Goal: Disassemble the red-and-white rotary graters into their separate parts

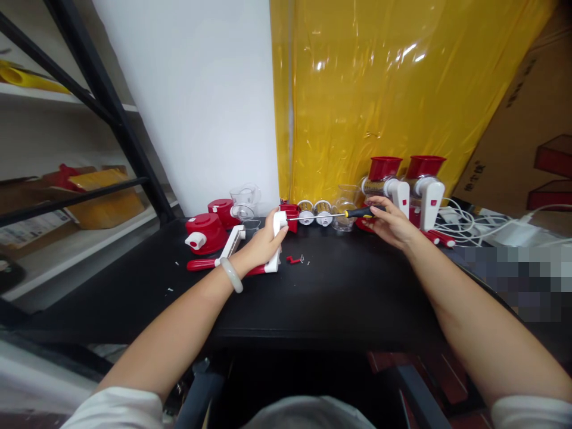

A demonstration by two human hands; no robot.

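My left hand (264, 237) is closed around a white crank handle (273, 262) with a red grip, holding it upright just above the black table. In my right hand (389, 221) is a screwdriver (357, 212) with a black and yellow handle, gripped by the fingers. Its long shaft points left, and the tip meets the top end of the crank handle. Whether it sits in a screw there cannot be made out. A small red part (294, 260) lies on the table to the right of the crank handle, with tiny pieces beside it.
Left of my hands are red grater bases (206, 231) and another crank handle (231, 243). Metal grater drums (323, 210) stand at the back. Two assembled rotary graters (429, 185) and white cables (465, 226) are on the right. A yellow curtain (357, 101) hangs behind.
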